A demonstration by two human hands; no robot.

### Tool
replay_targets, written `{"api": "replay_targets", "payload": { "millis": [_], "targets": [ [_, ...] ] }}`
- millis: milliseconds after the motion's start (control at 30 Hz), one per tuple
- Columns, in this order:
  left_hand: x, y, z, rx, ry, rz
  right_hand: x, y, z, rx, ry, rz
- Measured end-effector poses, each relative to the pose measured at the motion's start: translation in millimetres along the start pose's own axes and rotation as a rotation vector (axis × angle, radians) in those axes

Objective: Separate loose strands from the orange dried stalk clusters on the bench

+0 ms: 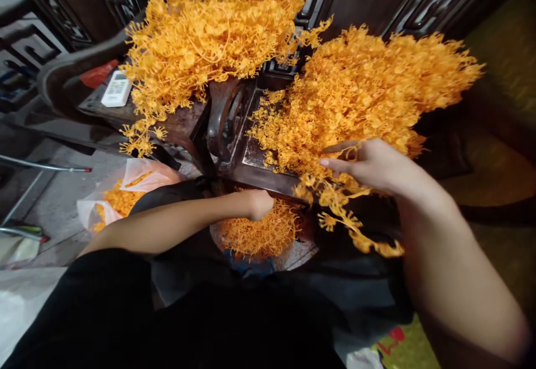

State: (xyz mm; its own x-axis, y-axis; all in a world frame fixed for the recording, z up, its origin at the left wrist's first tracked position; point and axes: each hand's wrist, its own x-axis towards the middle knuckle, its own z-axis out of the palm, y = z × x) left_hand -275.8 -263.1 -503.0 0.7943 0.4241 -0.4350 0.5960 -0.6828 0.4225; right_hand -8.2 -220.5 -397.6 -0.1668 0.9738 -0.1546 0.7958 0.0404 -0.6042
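Now, orange pile [364, 84] just beyond parted right hand [371, 164], orange strands [259, 236] below curled left hand [260, 205], both holds unclear

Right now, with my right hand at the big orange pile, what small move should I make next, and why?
Probably pinch one strand at the near edge of the orange pile and ease it out slowly: your right hand already has its fingers there, and the pieces look tangled together.

Right hand [372, 163] outstretched (left hand [260, 205] partly hidden).
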Motion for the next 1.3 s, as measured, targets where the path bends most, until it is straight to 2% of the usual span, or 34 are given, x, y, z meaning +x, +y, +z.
{"api": "replay_targets", "payload": {
  "millis": [67, 100, 167, 267, 333, 400, 467, 567, 633, 733, 833, 933, 1033, 1167, 1300],
  "targets": [
    [2, -1, -0.7, -0.013, -0.017, 0.030, -14, -10, -10, 0.205, -0.083, 0.136],
    [-1, -2, -6.9, -0.019, -0.015, 0.044, -19, -14, -13, 0.327, -0.085, 0.158],
    [-11, -5, -30.5, -0.045, 0.046, 0.067, -25, -21, -14, 0.528, -0.060, 0.113],
    [-29, -3, -80.1, -0.199, 0.373, 0.126, -28, -28, -5, 0.678, -0.014, 0.026],
    [-34, 9, -106.2, -0.308, 0.604, 0.164, -29, -34, 6, 0.733, 0.074, -0.006],
    [-30, 29, -116.5, -0.351, 0.770, 0.165, -29, -42, 18, 0.765, 0.199, -0.024],
    [-19, 48, -111.9, -0.296, 0.848, 0.165, -28, -49, 31, 0.772, 0.339, -0.028],
    [1, 63, -96.0, -0.134, 0.856, 0.145, -18, -52, 45, 0.742, 0.544, -0.037],
    [13, 60, -92.3, -0.096, 0.785, 0.126, -7, -47, 48, 0.710, 0.617, -0.058],
    [26, 46, -103.4, -0.218, 0.709, 0.129, 7, -30, 38, 0.679, 0.564, -0.087],
    [28, 31, -122.3, -0.426, 0.802, 0.085, 11, -12, 21, 0.732, 0.449, -0.059],
    [23, 22, -132.9, -0.566, 0.864, 0.017, 3, -3, 10, 0.808, 0.556, -0.025],
    [22, 17, -132.7, -0.620, 0.889, 0.003, -11, -8, 8, 0.768, 0.659, -0.090],
    [24, 18, -128.1, -0.652, 0.855, 0.032, -25, -20, 14, 0.701, 0.575, -0.194],
    [21, 25, -127.2, -0.470, 0.753, 0.172, -29, -27, 16, 0.557, 0.477, -0.215]
  ]
}}
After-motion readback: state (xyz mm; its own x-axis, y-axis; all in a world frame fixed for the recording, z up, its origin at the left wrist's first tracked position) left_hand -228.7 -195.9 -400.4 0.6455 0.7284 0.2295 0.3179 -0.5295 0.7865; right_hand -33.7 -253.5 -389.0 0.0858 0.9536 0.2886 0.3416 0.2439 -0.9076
